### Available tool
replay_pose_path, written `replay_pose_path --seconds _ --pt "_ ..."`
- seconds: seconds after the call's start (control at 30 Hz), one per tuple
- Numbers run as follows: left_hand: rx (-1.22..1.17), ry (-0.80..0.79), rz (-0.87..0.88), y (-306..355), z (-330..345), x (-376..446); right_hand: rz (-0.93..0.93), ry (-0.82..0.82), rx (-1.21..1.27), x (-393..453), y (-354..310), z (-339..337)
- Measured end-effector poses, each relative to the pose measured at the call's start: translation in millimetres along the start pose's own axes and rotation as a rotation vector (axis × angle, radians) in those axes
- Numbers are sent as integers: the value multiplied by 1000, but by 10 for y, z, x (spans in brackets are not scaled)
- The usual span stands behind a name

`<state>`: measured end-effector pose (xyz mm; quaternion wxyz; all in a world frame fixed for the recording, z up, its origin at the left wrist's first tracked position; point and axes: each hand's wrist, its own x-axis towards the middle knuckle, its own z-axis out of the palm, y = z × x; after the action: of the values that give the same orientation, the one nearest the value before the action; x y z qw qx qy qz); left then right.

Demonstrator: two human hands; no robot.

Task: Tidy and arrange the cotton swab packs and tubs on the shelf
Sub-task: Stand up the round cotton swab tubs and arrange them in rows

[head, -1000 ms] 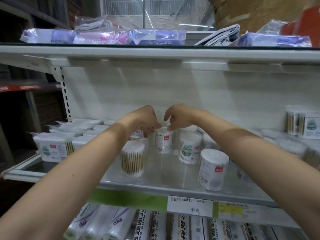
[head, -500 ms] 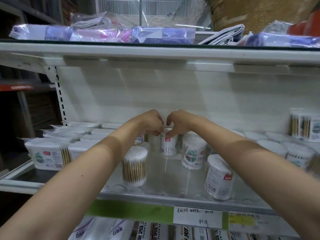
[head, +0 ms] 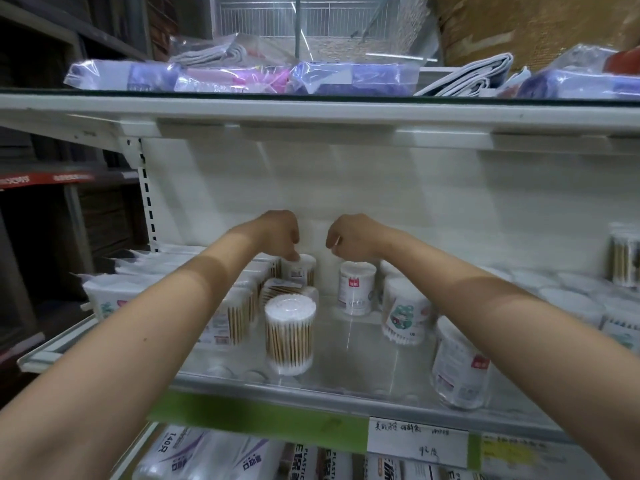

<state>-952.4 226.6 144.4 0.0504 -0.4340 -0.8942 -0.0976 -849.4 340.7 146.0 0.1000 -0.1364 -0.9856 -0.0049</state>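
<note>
Both my arms reach deep into the glass shelf [head: 346, 355]. My left hand [head: 277, 233] has its fingers curled down onto the lid of a back cotton swab tub [head: 300, 271] and grips its top. My right hand [head: 349, 237] hovers with curled fingers just above a red-label tub [head: 356, 289] and holds nothing. A clear tub of wooden swabs [head: 290, 332] stands in front, a frog-print tub [head: 403, 315] to the right, and another red-label tub [head: 459, 370] near the front edge.
Flat swab packs [head: 114, 296] lie stacked at the left end, and more tubs [head: 623, 258] stand at the far right. The upper shelf [head: 311, 112] hangs low overhead with bagged goods. Plastic wrap boxes [head: 311, 462] fill the shelf below.
My hands were together over the red-label tub; they have moved apart. The left hand shifted left onto the back tub, the right lifted off the red-label tub.
</note>
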Motion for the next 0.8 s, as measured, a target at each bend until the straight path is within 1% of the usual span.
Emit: replay_pose_path --seconds 0.07,0.17,0.33,0.43,0.5,0.6,0.67,0.7,0.8 --pt "15 -45 -1 -11 71 32 -26 -35 -31 15 -47 39" --pt "17 -86 -18 13 124 76 -30 -42 -35 28 -66 46" --pt "32 -77 -45 120 171 130 -5 -27 12 -72 -8 -22" --pt "-103 -84 -41 149 173 104 24 -23 65 -128 47 -32" --pt "-176 -60 -41 163 170 85 44 -24 104 -171 75 -45" --pt "-277 86 -60 163 124 79 82 12 230 -217 130 -87" --pt "-427 188 -90 145 58 59 114 48 309 -230 169 -115" --pt "-538 213 -106 137 21 37 133 64 343 -235 189 -120" --pt "-813 206 -149 119 -72 -40 193 88 530 -259 233 -108"
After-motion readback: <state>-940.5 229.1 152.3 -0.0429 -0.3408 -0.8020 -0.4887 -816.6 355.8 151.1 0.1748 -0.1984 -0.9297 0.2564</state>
